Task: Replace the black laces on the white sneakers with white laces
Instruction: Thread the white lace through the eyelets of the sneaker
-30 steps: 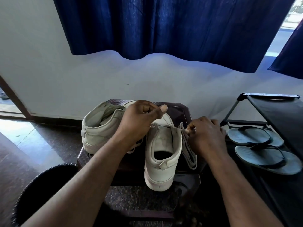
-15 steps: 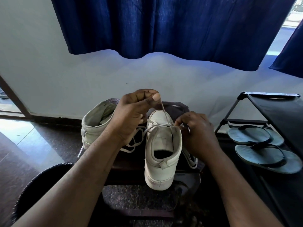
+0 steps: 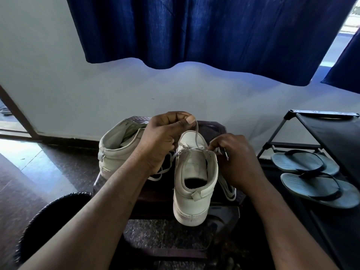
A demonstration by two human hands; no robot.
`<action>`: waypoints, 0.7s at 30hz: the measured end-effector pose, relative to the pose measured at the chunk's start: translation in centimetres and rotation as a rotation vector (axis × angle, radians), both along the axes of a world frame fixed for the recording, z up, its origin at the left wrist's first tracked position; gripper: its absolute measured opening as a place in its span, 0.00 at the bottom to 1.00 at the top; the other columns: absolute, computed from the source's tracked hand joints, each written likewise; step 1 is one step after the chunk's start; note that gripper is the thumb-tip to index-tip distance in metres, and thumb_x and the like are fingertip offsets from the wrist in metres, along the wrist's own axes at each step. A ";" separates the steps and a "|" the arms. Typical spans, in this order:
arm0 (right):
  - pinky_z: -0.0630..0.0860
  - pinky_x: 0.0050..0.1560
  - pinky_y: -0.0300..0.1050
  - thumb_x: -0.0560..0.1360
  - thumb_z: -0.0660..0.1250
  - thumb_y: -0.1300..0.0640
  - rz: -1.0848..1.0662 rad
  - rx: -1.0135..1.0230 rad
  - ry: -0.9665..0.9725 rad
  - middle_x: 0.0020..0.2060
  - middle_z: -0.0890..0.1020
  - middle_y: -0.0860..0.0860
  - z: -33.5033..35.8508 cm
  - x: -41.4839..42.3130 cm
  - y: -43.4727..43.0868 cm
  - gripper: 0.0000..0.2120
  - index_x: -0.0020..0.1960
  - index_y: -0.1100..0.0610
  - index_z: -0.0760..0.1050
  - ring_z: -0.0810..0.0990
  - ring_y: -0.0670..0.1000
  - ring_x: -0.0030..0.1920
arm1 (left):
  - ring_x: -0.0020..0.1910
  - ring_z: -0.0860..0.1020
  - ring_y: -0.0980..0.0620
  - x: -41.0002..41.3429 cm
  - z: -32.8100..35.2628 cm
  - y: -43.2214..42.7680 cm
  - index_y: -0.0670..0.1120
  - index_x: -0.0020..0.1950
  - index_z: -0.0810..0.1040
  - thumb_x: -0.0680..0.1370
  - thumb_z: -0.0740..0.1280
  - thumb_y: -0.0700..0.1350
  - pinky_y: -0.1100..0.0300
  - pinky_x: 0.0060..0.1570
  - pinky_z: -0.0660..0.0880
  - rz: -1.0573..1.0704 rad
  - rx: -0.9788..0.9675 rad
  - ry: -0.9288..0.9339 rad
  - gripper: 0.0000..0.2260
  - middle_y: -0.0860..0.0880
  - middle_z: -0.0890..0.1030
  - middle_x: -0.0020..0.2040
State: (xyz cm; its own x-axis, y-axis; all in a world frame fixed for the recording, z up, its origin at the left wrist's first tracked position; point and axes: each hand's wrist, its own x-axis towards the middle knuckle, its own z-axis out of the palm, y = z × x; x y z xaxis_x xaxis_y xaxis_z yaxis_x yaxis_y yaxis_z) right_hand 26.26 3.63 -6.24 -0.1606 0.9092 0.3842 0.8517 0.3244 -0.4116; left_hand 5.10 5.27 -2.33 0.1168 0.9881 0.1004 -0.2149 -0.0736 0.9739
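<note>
Head view showed the near sneaker (image 3: 194, 193) standing on the stool (image 3: 212, 129), heel toward me. My left hand (image 3: 161, 141) pinched the white lace (image 3: 196, 133) between thumb and forefinger above it; my right hand (image 3: 234, 162) pinched it at the top eyelet. I judged the lace soft and light, best held near its stiff tip
</note>
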 end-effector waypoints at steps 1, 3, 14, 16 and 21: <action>0.74 0.51 0.55 0.72 0.71 0.54 -0.049 -0.015 -0.045 0.46 0.79 0.40 0.0 0.1 0.0 0.06 0.45 0.43 0.80 0.77 0.56 0.54 | 0.28 0.58 0.55 0.1 -0.1 0.0 0.48 0.44 0.86 0.80 0.72 0.44 0.57 0.30 0.52 0.001 0.000 0.011 0.06 0.51 0.72 0.31; 0.67 0.54 0.52 0.73 0.72 0.55 -0.199 -0.094 -0.155 0.47 0.79 0.42 0.4 0.5 -0.1 0.05 0.43 0.45 0.80 0.75 0.56 0.57 | 0.30 0.58 0.52 0.2 -0.5 0.1 0.48 0.43 0.87 0.79 0.73 0.45 0.58 0.29 0.54 0.015 -0.009 0.055 0.06 0.45 0.70 0.34; 0.75 0.56 0.58 0.72 0.66 0.41 0.016 0.002 0.050 0.52 0.82 0.38 0.7 0.0 -0.4 0.12 0.50 0.43 0.83 0.76 0.51 0.58 | 0.23 0.70 0.63 0.7 -1.7 0.4 0.42 0.46 0.85 0.79 0.74 0.47 0.68 0.28 0.65 0.058 -0.075 0.220 0.08 0.55 0.79 0.32; 0.76 0.54 0.58 0.73 0.67 0.43 0.000 0.020 0.006 0.48 0.82 0.38 0.6 0.0 -0.5 0.07 0.47 0.43 0.82 0.76 0.51 0.55 | 0.23 0.70 0.63 0.8 -1.7 0.4 0.42 0.47 0.85 0.79 0.74 0.48 0.64 0.30 0.65 0.053 -0.081 0.237 0.09 0.57 0.77 0.29; 0.67 0.58 0.52 0.74 0.74 0.52 -0.340 -0.109 -0.161 0.50 0.82 0.44 1.0 1.4 -0.5 0.02 0.44 0.46 0.82 0.75 0.55 0.59 | 0.29 0.74 0.61 0.5 -2.2 0.5 0.42 0.45 0.86 0.78 0.75 0.48 0.61 0.38 0.69 0.059 -0.099 0.300 0.09 0.58 0.79 0.30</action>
